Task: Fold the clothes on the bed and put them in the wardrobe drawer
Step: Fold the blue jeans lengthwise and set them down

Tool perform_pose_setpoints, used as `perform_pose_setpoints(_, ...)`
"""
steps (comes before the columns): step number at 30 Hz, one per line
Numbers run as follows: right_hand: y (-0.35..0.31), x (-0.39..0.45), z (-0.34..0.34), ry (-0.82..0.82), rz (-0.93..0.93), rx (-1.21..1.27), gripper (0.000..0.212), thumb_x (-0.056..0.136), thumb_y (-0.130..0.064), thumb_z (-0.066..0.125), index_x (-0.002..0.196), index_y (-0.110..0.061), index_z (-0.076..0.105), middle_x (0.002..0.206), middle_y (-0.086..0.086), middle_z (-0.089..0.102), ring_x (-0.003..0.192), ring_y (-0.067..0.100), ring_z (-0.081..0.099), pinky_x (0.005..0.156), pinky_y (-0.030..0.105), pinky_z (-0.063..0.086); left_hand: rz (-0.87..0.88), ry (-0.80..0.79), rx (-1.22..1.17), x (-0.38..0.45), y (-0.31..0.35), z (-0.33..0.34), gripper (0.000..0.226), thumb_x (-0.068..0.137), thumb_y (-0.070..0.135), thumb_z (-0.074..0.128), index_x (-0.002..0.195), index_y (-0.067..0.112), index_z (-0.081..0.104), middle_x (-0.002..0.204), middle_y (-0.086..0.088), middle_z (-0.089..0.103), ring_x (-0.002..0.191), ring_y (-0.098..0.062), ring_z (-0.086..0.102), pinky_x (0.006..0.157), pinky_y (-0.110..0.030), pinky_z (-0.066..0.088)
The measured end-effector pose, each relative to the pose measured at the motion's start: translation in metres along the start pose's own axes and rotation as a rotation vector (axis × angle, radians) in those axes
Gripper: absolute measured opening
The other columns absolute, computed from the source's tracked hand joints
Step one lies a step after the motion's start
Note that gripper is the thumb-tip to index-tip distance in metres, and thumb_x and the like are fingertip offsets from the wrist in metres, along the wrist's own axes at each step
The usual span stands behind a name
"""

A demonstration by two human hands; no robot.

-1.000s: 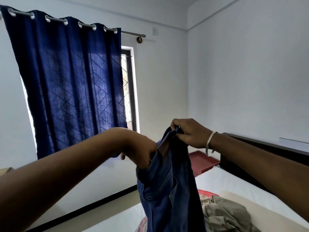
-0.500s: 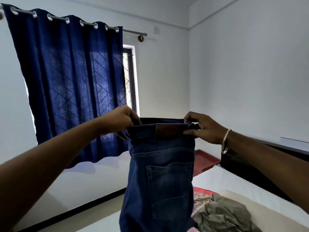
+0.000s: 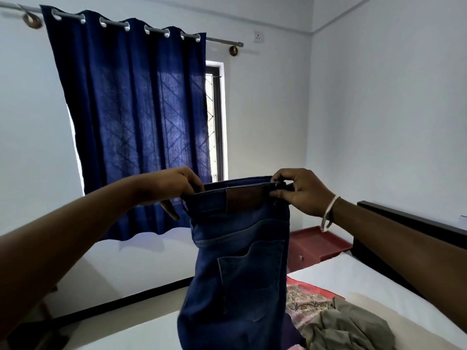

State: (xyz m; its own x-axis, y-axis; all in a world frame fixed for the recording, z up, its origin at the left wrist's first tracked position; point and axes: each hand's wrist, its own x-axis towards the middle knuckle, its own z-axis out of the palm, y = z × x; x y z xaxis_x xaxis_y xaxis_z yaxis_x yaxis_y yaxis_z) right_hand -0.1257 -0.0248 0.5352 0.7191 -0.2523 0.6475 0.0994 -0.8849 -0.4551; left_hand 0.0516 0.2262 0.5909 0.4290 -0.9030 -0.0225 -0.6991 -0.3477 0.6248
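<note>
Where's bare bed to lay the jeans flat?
Bare white sheet on the bed between the clothes pile and headboard, and a strip left of the hanging jeans at the near edge. Crowded just right of the jeans, where the pile lies.

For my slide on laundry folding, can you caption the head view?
Left hand and right hand hold blue jeans up by the waistband above the bed.
</note>
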Motion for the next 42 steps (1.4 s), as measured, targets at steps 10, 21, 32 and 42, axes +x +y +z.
perform_pose_setpoints(10, 0.014, 0.014, 0.01, -0.004, -0.023, 0.09, 0.016, 0.081, -0.01, 0.078, 0.082, -0.023, 0.069, 0.08, -0.007, 0.067, 0.068, 0.007, 0.065, 0.064, 0.018, 0.052, -0.143, 0.058, 0.25, 0.013, -0.009, 0.043, 0.026, 0.071, 0.023, 0.088, 0.089, 0.017, 0.07, 0.085, -0.004, 0.07, 0.078, -0.017, 0.066, 0.065, -0.037, 0.062)
perform_pose_setpoints(21, 0.027, 0.028, 0.0, -0.809, 0.195, 0.323, 0.018, 0.086, -0.014, 0.073, 0.104, -0.013, 0.069, 0.096, 0.009, 0.074, 0.088, 0.022, 0.071, 0.069, 0.032, 0.06, -0.006, -0.229, -0.211, 0.014, -0.033, 0.008, 0.036, 0.053, 0.017, 0.094, 0.084, 0.008, 0.079, 0.09, -0.017, 0.075, 0.08, -0.025, 0.073, 0.07, -0.033, 0.061)
perform_pose_setpoints(32, 0.008, 0.097, 0.103, -0.532, 0.442, 0.349, 0.014, 0.099, -0.014, 0.055, 0.114, -0.013, 0.055, 0.107, 0.009, 0.057, 0.099, 0.022, 0.061, 0.049, 0.043, 0.06, -0.304, 0.425, 0.207, 0.065, -0.086, -0.028, 0.002, 0.085, 0.004, 0.068, 0.087, 0.005, 0.068, 0.067, -0.012, 0.072, 0.054, -0.023, 0.072, 0.052, -0.031, 0.06)
perform_pose_setpoints(42, 0.017, 0.256, 0.157, 0.05, 0.129, -0.032, 0.014, 0.096, -0.013, 0.052, 0.109, -0.01, 0.058, 0.096, 0.011, 0.058, 0.088, 0.023, 0.055, 0.071, 0.028, 0.04, -0.125, 1.085, 0.175, 0.155, -0.117, -0.111, 0.037, 0.084, -0.002, 0.045, 0.112, 0.005, 0.067, 0.11, -0.022, 0.066, 0.098, -0.038, 0.065, 0.08, -0.038, 0.055)
